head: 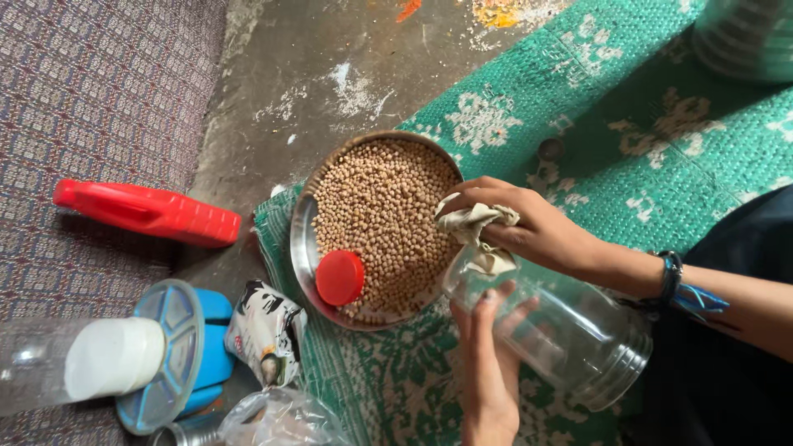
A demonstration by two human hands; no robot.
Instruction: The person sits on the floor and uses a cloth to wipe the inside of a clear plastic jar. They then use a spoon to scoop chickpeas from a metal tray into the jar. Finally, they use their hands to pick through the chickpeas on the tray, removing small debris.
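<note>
A clear plastic jar (578,334) lies on its side over the green woven mat (628,124). My left hand (489,372) grips the jar near its open mouth, fingers pressed against the wall. My right hand (541,231), with a blue band at the wrist, holds a crumpled beige cloth (477,230) at the jar's mouth. Both hands are at the right edge of a round steel plate (298,239) heaped with chickpeas (380,206). A red lid (339,277) rests on the chickpeas near the plate's lower rim.
A red plastic bottle (149,212) lies on the patterned cover (83,83) at left. Below it are a clear jar with a white lid (91,359), a blue compartment box (178,355), a printed packet (264,330) and a plastic bag (281,421). Bare concrete floor (330,66) lies beyond.
</note>
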